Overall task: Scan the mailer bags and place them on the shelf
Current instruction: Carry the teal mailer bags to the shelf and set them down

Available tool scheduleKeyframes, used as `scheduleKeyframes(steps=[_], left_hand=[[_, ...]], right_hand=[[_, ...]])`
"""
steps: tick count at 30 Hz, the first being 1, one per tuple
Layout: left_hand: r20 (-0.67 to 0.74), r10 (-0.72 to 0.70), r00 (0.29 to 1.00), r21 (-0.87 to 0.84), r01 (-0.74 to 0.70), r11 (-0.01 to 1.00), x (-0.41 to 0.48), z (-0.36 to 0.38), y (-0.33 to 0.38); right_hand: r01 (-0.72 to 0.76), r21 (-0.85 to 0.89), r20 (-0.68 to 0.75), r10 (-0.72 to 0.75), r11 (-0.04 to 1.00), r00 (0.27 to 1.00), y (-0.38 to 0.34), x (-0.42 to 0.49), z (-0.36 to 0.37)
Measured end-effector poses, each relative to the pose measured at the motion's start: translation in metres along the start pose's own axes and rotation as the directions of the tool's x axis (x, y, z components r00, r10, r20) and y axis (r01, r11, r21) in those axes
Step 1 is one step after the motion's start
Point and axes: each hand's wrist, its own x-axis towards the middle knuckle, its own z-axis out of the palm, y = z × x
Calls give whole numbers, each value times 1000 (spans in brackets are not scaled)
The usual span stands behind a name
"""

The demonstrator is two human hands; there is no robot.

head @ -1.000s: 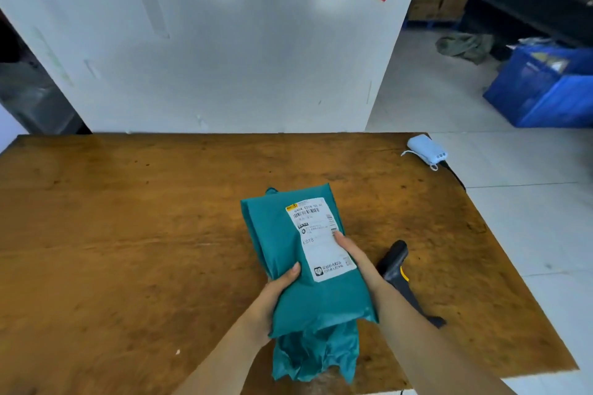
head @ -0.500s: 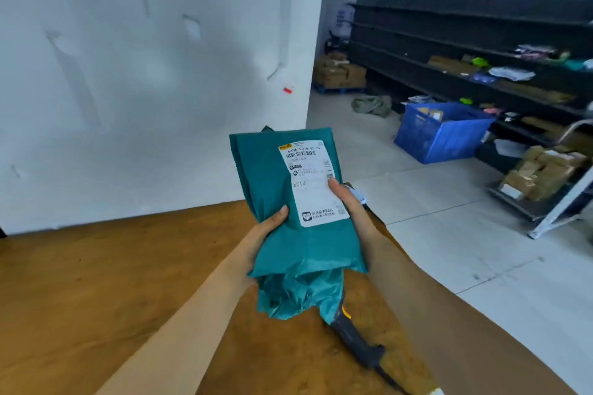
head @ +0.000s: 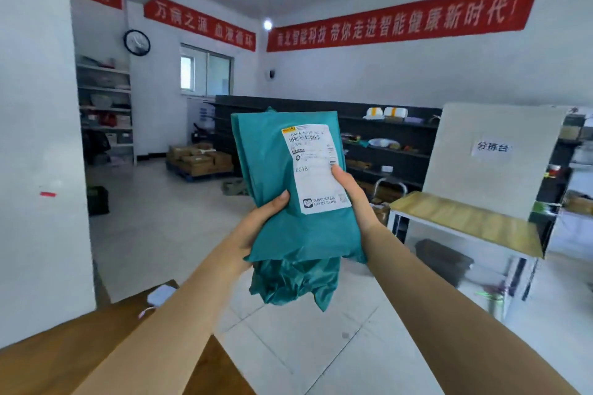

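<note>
I hold a teal mailer bag upright in front of me, well above the floor. Its white shipping label with a barcode and "E018" faces me. My left hand grips the bag's left edge, thumb on the front. My right hand grips the right edge, thumb pressed on the label. The bag's folded tail hangs crumpled below my hands. Long dark shelves run along the far wall behind the bag, with a few items on them.
A corner of the wooden table lies at lower left with a small white device on it. A second table with a white signboard stands at right. Cardboard boxes sit on a pallet; open tiled floor ahead.
I lifted the bag off the table and the view turned away from it toward the room. The scanner on the table is out of view now. Both hands keep their grip.
</note>
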Motion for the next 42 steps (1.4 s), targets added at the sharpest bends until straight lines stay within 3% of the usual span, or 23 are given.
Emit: scheduleKeyframes(steps=[6, 11, 14, 21, 28, 35, 42], left_hand=[[-27, 24, 999, 27, -23, 999, 108, 72, -48], [-83, 0, 997, 86, 7, 996, 192, 73, -70], [-101, -13, 995, 109, 24, 994, 232, 48, -73], [-208, 103, 973, 145, -73, 987, 325, -53, -46], [-311, 207, 928, 211, -145, 967, 402, -143, -1], [-549, 325, 770, 357, -136, 924, 459, -234, 43], [-734, 467, 492, 420, -211, 882, 494, -321, 85]], right_hand=[[22, 34, -3, -22, 999, 1000, -46, 24, -132], [23, 92, 20, -25, 995, 999, -55, 79, -203], [9, 96, 63, -15, 995, 998, -47, 131, -221], [-103, 63, 113, 96, 993, 989, -20, 298, -223], [-180, 55, 315, 154, 982, 937, -10, 448, -205], [-217, 72, 564, 140, 974, 814, 27, 605, -171], [-328, 6, 792, 196, 945, 578, 59, 743, -108]])
